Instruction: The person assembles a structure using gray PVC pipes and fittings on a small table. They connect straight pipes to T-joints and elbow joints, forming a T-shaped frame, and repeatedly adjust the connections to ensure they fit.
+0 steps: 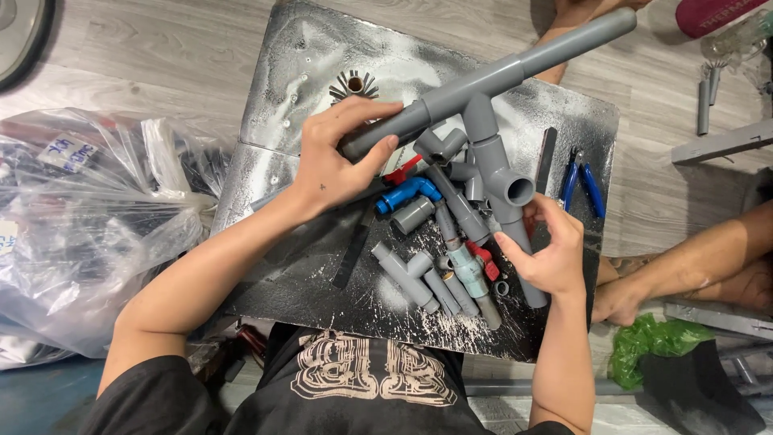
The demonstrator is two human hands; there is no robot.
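You hold a grey pipe assembly (483, 89) above the black worktop (290, 266), its long run slanting from lower left, near your left hand (338, 161), up to the right end that points toward the upper right corner of the view. Your left hand is wrapped around the lower left end of that run, fingers over the top and thumb beneath, while your right hand (547, 254) closes on the lower end of the branch that drops from the tee toward you, past a side outlet (519, 189) facing right. Loose grey fittings (427, 278) and a blue elbow (407, 192) lie on the worktop beneath, with blue-handled pliers (581, 181) just to the right.
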